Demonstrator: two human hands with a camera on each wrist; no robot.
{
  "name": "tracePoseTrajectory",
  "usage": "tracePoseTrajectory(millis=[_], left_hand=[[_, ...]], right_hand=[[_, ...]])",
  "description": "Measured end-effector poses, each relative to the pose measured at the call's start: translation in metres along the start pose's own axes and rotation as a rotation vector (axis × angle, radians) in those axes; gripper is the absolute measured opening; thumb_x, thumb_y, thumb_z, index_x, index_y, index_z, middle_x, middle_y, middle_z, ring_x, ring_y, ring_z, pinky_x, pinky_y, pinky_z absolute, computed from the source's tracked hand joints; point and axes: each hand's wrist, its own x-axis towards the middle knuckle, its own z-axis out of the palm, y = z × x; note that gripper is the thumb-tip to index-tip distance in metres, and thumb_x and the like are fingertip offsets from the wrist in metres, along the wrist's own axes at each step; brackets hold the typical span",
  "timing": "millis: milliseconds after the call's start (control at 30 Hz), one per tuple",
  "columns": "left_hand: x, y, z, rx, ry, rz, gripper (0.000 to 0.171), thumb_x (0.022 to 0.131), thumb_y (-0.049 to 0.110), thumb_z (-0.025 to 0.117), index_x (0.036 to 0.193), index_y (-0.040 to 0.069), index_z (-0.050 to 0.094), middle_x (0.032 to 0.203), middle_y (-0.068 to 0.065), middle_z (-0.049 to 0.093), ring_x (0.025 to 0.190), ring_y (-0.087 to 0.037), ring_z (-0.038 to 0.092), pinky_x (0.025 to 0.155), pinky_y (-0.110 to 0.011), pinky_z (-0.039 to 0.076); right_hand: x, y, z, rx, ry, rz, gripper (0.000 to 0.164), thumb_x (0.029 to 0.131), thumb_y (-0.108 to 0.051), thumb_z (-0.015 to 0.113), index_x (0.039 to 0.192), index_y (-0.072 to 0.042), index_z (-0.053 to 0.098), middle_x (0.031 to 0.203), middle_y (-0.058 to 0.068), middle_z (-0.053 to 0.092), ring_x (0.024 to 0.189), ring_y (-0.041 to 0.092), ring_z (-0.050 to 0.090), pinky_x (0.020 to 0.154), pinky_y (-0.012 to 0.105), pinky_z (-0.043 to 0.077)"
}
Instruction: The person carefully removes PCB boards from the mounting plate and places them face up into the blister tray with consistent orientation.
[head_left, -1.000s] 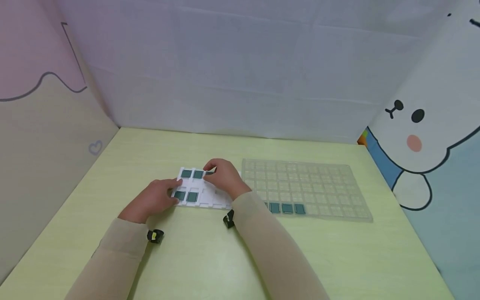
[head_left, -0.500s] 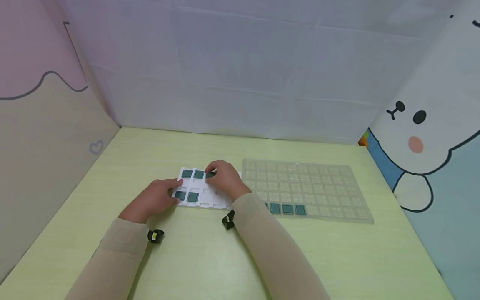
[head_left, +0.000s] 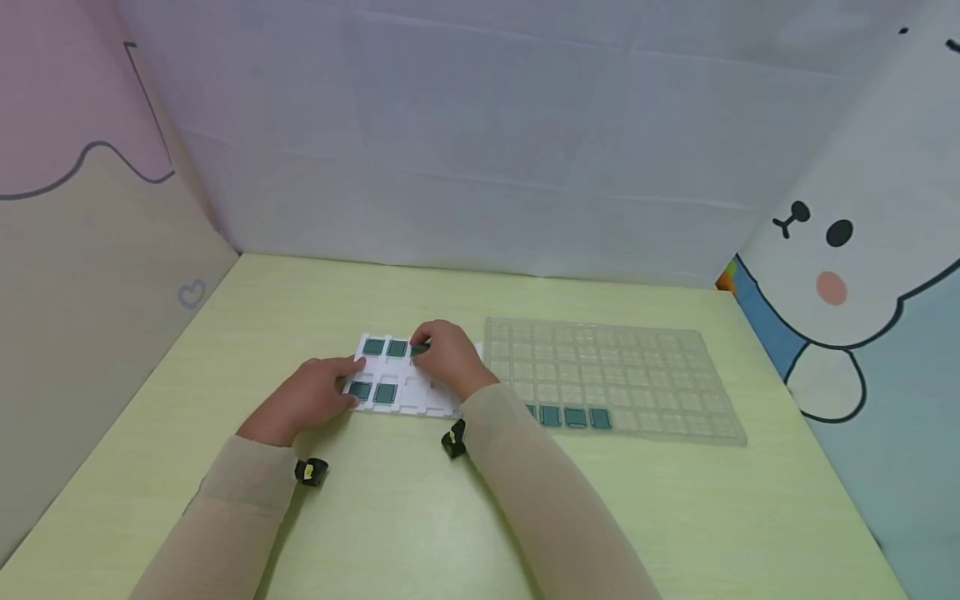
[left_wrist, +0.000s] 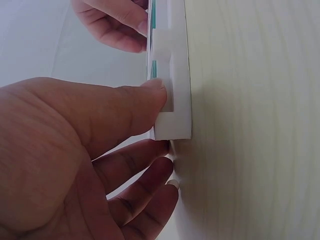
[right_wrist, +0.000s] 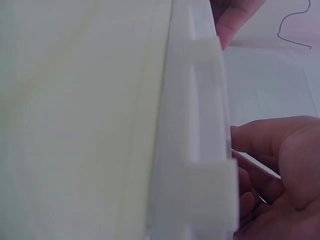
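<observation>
My left hand (head_left: 318,387) grips the left end of a white slotted tray (head_left: 405,400), thumb and fingers spread along its end. In the left wrist view, the thumb of that left hand (left_wrist: 55,145) presses the tray's edge (left_wrist: 180,75). My right hand (head_left: 452,358) pinches a small dark green square chip (head_left: 419,349) at the tray's far row; part of the chip is hidden behind the fingers. Several like chips sit in the white tray, among them a far-row chip (head_left: 397,348) and a near-row chip (head_left: 386,393).
A clear plastic tray (head_left: 630,375) with a grid of pockets lies to the right of the white one. Several green chips (head_left: 575,417) sit in its nearest row, partly behind the right sleeve. The table (head_left: 375,517) ends at a cloth backdrop (head_left: 465,167).
My right hand has shifted very slightly to the right over the same slot, with the chip between its fingertips. My left hand has stayed on the white tray.
</observation>
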Motion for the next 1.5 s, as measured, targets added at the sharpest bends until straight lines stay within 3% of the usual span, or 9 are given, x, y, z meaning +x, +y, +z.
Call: tracePoseTrajectory(millis=[1200, 1500], left_hand=[[-0.001, 0.001, 0.000, -0.008, 0.001, -0.020, 0.065, 0.084, 0.013, 0.070, 0.142, 0.013, 0.041, 0.143, -0.022, 0.037, 0.122, -0.038, 0.040, 0.100, -0.056, 0.033], [-0.002, 0.000, -0.002, 0.006, 0.004, -0.009, 0.065, 0.084, 0.012, 0.070, 0.142, 0.011, 0.040, 0.144, -0.021, 0.037, 0.126, -0.039, 0.038, 0.100, -0.055, 0.032]], right_hand=[[-0.005, -0.008, -0.003, -0.085, 0.017, 0.003, 0.011, 0.085, -0.018, 0.068, 0.094, -0.021, 0.064, 0.097, -0.009, 0.060, 0.088, 0.011, 0.052, 0.079, 0.030, 0.046], [-0.010, -0.009, -0.008, -0.090, 0.045, -0.006, 0.010, 0.085, -0.019, 0.067, 0.095, -0.021, 0.064, 0.098, -0.010, 0.060, 0.093, 0.011, 0.052, 0.085, 0.031, 0.045]])
